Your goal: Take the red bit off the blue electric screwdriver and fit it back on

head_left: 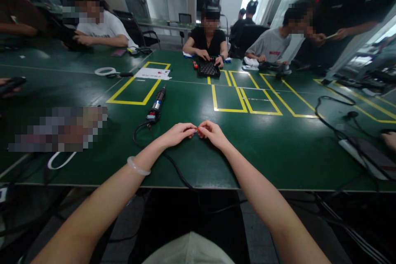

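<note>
My left hand point(180, 134) and my right hand point(213, 133) meet fingertip to fingertip just above the green table. Between the pinched fingers shows a tiny orange-red piece point(198, 129), mostly covered; its kind is too small to make out. Both hands are closed, with thumbs and forefingers pressed together. A pale bracelet point(137, 166) circles my left wrist. Beyond the left hand, an electric screwdriver point(157, 102) lies on the table, its tip pointing away from me.
The screwdriver's black cable point(177, 168) runs under my left forearm to the table's front edge. Yellow tape frames point(230, 110) mark the green tabletop point(262, 152). Across the table, a person handles a black tray point(208, 68). A white sheet point(151, 74) and cable coil point(105, 71) lie left.
</note>
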{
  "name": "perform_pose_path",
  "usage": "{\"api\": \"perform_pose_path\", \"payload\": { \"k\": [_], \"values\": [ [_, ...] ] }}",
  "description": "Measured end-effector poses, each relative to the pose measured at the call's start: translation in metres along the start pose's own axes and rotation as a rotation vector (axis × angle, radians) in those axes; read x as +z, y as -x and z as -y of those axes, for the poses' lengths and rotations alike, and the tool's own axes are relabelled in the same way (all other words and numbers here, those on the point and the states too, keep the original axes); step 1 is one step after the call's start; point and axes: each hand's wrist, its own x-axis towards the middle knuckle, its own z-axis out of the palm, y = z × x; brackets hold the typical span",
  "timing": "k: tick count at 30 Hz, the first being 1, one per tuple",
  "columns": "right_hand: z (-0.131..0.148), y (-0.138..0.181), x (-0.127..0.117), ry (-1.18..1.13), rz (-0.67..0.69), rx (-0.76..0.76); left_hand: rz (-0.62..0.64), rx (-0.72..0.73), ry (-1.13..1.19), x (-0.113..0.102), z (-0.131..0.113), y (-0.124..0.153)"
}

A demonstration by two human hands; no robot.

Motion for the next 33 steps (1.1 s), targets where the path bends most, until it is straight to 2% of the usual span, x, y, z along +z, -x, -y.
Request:
{"api": "perform_pose_path", "payload": {
  "k": [6,9,11,13,15,17,18,20,21,23,27,33],
  "values": [
    [0.002,0.002,-0.001,-0.003,0.015,-0.018,-0.136,0.007,-0.006,0.004,0.002,0.005],
    [0.002,0.003,-0.001,0.034,0.012,-0.047,-0.143,0.054,-0.066,0.006,-0.002,0.007],
    [0.000,0.002,-0.001,0.055,0.006,-0.061,-0.141,0.069,-0.138,0.003,-0.004,0.007],
    [-0.001,0.002,-0.001,0.064,-0.012,-0.056,-0.214,0.058,-0.294,-0.007,-0.001,0.009],
    [-0.003,0.001,-0.001,0.059,-0.031,-0.043,-0.382,-0.021,-0.514,-0.024,0.009,0.011],
    [-0.004,0.000,-0.001,0.058,-0.036,-0.035,-0.557,-0.193,-0.679,-0.045,0.024,0.016],
    [-0.004,0.000,-0.002,0.065,-0.035,-0.035,-0.588,-0.288,-0.724,-0.056,0.032,0.018],
    [-0.005,-0.001,-0.002,0.095,-0.027,-0.037,-0.527,-0.482,-0.719,-0.075,0.050,0.023],
    [-0.005,-0.001,-0.002,0.114,-0.024,-0.040,-0.453,-0.572,-0.675,-0.083,0.057,0.025],
    [-0.007,-0.001,-0.002,0.155,-0.020,-0.045,-0.377,-0.634,-0.627,-0.093,0.069,0.028],
    [-0.010,0.000,-0.003,0.209,-0.025,-0.067,-0.368,-0.559,-0.641,-0.094,0.076,0.028],
    [-0.007,0.001,-0.003,0.259,-0.090,-0.134,-0.417,-0.526,-0.647,-0.075,0.068,0.026]
  ]
}}
